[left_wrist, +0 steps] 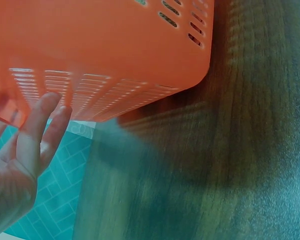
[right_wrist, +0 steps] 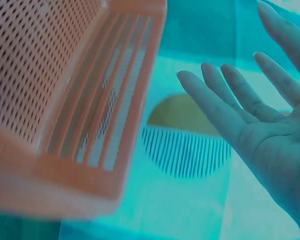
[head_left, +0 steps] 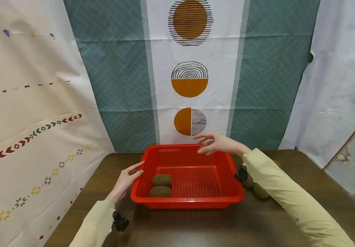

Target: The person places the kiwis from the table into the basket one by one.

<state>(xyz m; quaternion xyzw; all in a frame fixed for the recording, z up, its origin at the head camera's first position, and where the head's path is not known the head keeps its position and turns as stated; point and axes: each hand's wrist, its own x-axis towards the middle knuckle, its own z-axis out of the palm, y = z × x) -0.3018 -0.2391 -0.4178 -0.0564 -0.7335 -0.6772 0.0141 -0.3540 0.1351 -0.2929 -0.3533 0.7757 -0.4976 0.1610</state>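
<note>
A red plastic basket (head_left: 186, 199) with slotted walls stands on the table. Two brown oval fruits that look like kiwis, a back one (head_left: 161, 180) and a front one (head_left: 160, 191), lie side by side in its left part. My left hand (head_left: 125, 181) is at the basket's left rim; in the left wrist view its fingers (left_wrist: 34, 132) extend loosely along the outer wall. Above the back right rim hovers my right hand (head_left: 219, 142), its fingers spread and holding nothing. The right wrist view shows the empty palm (right_wrist: 275, 145) beside the basket's wall (right_wrist: 97, 100).
Several brown round fruits (head_left: 261, 191) lie on the table right of the basket, partly covered by my right sleeve (head_left: 288, 195). The brown wooden table (head_left: 103, 175) runs back to a patterned cloth (head_left: 118, 79), with more hanging cloth at both sides.
</note>
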